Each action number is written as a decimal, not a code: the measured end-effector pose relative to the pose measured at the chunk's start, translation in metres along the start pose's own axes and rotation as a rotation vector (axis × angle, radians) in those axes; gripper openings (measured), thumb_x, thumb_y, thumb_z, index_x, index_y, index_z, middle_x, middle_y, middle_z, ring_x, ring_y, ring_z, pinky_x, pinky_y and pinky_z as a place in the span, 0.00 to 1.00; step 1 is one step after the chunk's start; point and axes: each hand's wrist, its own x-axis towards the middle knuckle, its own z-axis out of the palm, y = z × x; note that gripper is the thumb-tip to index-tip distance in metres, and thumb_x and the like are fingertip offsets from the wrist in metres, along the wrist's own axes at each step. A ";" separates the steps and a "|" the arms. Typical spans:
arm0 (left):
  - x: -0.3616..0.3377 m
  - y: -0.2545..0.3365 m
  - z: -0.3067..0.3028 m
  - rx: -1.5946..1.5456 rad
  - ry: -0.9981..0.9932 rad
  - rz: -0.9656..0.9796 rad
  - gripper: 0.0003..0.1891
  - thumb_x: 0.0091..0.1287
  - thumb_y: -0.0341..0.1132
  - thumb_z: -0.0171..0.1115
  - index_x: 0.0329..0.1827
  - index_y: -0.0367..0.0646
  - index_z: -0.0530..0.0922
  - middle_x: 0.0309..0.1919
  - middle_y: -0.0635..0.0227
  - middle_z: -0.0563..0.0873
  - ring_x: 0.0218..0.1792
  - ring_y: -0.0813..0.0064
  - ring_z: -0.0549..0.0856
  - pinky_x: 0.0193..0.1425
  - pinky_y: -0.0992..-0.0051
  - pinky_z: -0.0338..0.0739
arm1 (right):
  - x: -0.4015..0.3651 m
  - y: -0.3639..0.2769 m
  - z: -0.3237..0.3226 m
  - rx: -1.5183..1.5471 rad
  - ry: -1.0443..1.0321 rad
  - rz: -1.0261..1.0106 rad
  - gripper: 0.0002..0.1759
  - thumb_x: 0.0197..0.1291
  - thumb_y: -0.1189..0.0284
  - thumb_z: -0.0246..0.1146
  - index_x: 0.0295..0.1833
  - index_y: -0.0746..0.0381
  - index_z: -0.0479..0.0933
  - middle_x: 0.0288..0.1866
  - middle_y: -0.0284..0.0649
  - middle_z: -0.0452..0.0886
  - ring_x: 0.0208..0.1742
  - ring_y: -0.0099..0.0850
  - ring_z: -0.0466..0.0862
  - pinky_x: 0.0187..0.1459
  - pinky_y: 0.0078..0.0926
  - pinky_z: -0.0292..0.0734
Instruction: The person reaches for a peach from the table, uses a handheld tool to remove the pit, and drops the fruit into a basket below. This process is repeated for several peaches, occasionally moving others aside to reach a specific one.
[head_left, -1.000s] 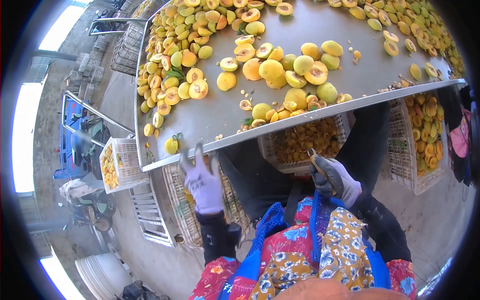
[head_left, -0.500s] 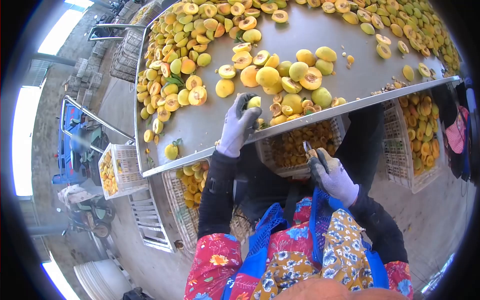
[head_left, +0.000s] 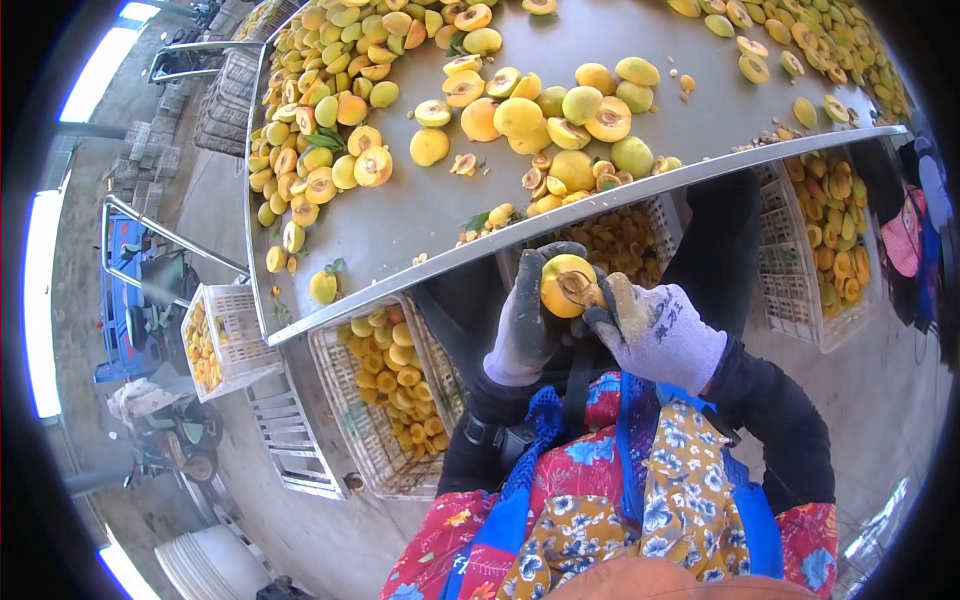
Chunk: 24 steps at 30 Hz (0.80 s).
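In front of the body, my left hand point(head_left: 528, 318), in a grey-and-white glove, is closed around a yellow apricot point(head_left: 568, 284). Its cut face with a brown centre is turned towards my right hand point(head_left: 650, 325). That hand, gloved too, is closed on a small knife point(head_left: 592, 296) with a wooden handle, held against the fruit; its blade is mostly hidden. Just beyond both hands runs the edge of a metal table point(head_left: 400, 240). Whole and halved apricots point(head_left: 520, 118) lie on it, with small scraps point(head_left: 540, 180) near the edge.
Under the table stand a crate of apricot halves point(head_left: 385, 390) on the left, another crate point(head_left: 612, 240) behind my hands and a third crate point(head_left: 800, 260) at right. A white crate point(head_left: 235, 340) stands by the table's left corner. Another person's sleeve point(head_left: 935, 195) shows at far right.
My left hand has come back from the tabletop and now holds a different, larger apricot. My right hand has moved up and left with the knife to meet it. The view has shifted slightly.
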 end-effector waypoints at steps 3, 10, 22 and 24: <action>-0.006 -0.009 0.005 0.184 0.070 0.137 0.29 0.80 0.58 0.41 0.64 0.40 0.71 0.47 0.59 0.85 0.39 0.72 0.86 0.37 0.79 0.81 | -0.001 -0.002 0.000 0.061 -0.055 0.052 0.25 0.69 0.59 0.60 0.54 0.74 0.72 0.27 0.49 0.82 0.24 0.45 0.85 0.26 0.40 0.78; -0.006 -0.026 0.012 0.364 0.107 0.406 0.25 0.82 0.51 0.43 0.63 0.37 0.70 0.48 0.58 0.84 0.49 0.71 0.84 0.58 0.72 0.79 | -0.008 -0.003 0.024 0.372 0.013 0.105 0.21 0.72 0.63 0.59 0.53 0.73 0.73 0.23 0.51 0.79 0.20 0.49 0.79 0.24 0.43 0.74; 0.003 -0.028 0.002 0.551 0.023 0.349 0.19 0.81 0.40 0.46 0.67 0.38 0.67 0.53 0.62 0.79 0.48 0.75 0.78 0.55 0.73 0.74 | -0.005 0.002 0.014 1.627 -0.313 0.783 0.18 0.75 0.53 0.56 0.39 0.56 0.74 0.20 0.28 0.73 0.14 0.18 0.69 0.14 0.16 0.62; 0.009 -0.027 -0.004 0.505 0.128 0.204 0.17 0.80 0.39 0.47 0.64 0.37 0.71 0.47 0.63 0.81 0.45 0.75 0.79 0.53 0.74 0.75 | -0.004 -0.004 0.016 1.479 -0.314 0.773 0.18 0.76 0.52 0.55 0.41 0.55 0.74 0.20 0.26 0.70 0.14 0.17 0.66 0.15 0.16 0.60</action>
